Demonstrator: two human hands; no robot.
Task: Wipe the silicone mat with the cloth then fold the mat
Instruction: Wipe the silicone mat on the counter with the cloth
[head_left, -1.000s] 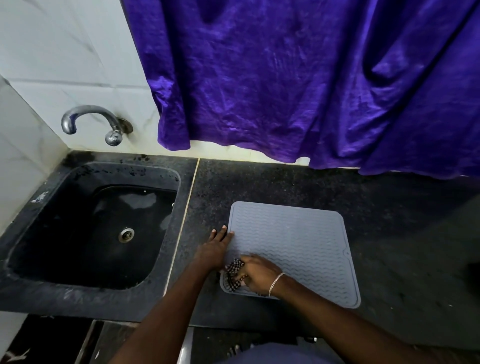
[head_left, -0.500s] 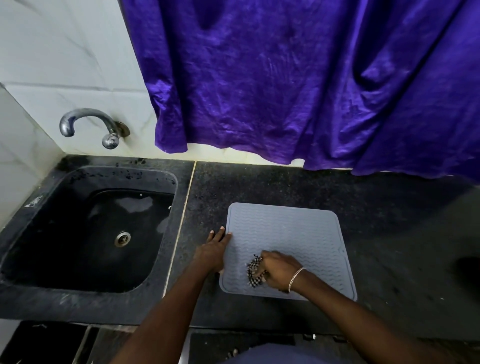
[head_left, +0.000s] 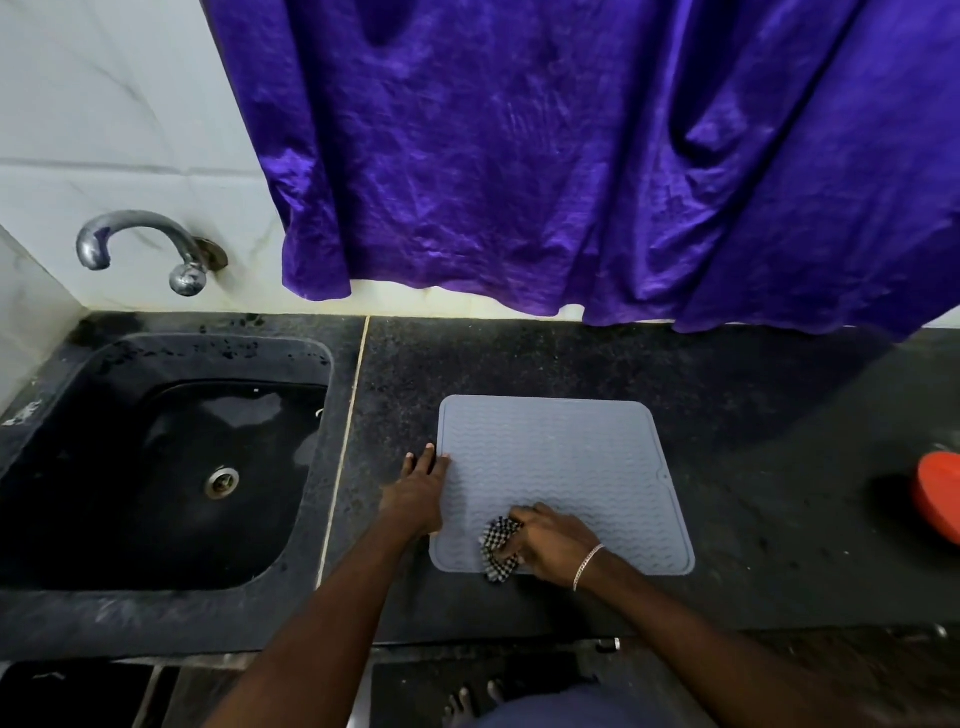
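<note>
On the speckled black counter (head_left: 519, 358), sink (head_left: 104, 467) at nine o'clock, the left hand (head_left: 415, 499) pressed flat on a ribbed grey mat (head_left: 561, 457) while the right hand (head_left: 550, 545) clutched a checked cloth (head_left: 496, 538).

silicone mat (head_left: 566, 467): grey, matt, wavy ribbed relief. cloth (head_left: 497, 545): black-and-white checked weave, crumpled. countertop (head_left: 769, 493): dark speckled stone, dull. sink (head_left: 104, 493): black, glossy, wet sheen. tap (head_left: 137, 234): metal, tarnished chrome. curtain (head_left: 571, 156): purple fabric, satin sheen, creased. wall tiles (head_left: 104, 104): white, glossy, faint veining. bracelet (head_left: 587, 565): silvery metal chain.
</note>
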